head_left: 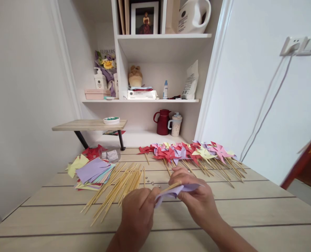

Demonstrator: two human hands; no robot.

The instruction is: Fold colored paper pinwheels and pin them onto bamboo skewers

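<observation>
Over the middle of the table, a lavender paper pinwheel (172, 192) is held between my two hands, with a thin wooden stick (169, 188) lying along its far side. My left hand (139, 206) is closed, thumb and forefinger gripping the stick's near end beside the paper's edge. My right hand (197, 197) pinches the paper from the right, its fingers curled over the far side. Where paper and stick meet is partly hidden by my right fingers. Several small metal fasteners (152, 182) lie on the tabletop just beyond my hands.
Left of my hands lie loose wooden sticks (126, 182) and a stack of coloured paper (93, 170) near a clear plastic box (112, 155). Finished pinwheels (180, 153) spread along the back right. A small raised wooden shelf (89, 125) stands back left, before a white shelf unit (160, 36).
</observation>
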